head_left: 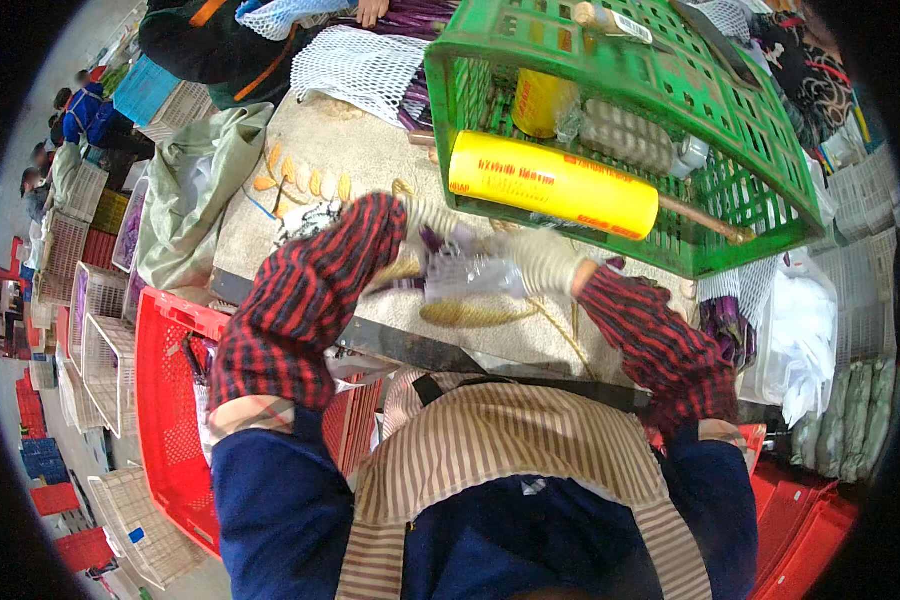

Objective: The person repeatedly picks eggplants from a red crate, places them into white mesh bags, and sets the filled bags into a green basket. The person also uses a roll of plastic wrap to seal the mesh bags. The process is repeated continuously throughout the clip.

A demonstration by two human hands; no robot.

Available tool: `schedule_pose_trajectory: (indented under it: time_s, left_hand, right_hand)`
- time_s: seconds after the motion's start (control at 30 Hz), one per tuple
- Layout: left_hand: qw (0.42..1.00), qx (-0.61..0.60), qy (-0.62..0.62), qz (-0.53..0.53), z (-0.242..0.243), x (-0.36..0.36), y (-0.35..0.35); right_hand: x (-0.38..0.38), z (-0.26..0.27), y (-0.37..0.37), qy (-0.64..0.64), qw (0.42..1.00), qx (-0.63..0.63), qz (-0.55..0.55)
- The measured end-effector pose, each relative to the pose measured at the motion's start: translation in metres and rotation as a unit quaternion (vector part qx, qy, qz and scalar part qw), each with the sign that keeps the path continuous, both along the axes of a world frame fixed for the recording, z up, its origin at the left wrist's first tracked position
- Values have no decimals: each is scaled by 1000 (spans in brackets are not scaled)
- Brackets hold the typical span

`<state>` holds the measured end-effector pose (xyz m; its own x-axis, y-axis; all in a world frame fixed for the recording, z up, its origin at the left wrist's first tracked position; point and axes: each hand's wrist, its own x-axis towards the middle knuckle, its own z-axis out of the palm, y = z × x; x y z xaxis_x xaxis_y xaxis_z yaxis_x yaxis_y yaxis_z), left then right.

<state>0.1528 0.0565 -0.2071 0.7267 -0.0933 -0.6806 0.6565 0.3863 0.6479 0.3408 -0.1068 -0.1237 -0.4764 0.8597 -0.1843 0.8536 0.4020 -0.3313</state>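
My left hand (pixel 433 217) and my right hand (pixel 546 259), both in pale knitted gloves and blurred, are at the two ends of a clear plastic film (pixel 469 277). The film lies around purple eggplants (pixel 431 240), which show only in part. Both hands grip this bundle low over a beige cloth (pixel 487 345) with a yellow leaf pattern. Just beyond them, a yellow roll of cling film (pixel 555 184) sits on a wooden rod at the mouth of a green plastic crate (pixel 750 259). The fingertips are hidden by blur.
White foam netting (pixel 360 71) and more eggplants lie at the far side, near another person's hand (pixel 372 11). A knife (pixel 720 45) rests on the green crate. Netted eggplants (pixel 727 330) are at right, a red crate (pixel 169 420) at left.
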Motion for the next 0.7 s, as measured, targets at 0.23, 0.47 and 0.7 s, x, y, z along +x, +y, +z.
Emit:
schedule_pose_trajectory:
  time_s: [0.23, 0.47, 0.7]
  left_hand:
    - [742, 551, 73, -375, 91, 3, -42]
    - [469, 869, 19, -158, 81, 0, -193]
    - [768, 596, -40, -231, 32, 5, -106]
  right_hand:
    - [-22, -35, 2, -14, 986, -136, 92]
    - [-31, -15, 1, -58, 960, -260, 82]
    - [-4, -12, -61, -36, 975, 217, -15]
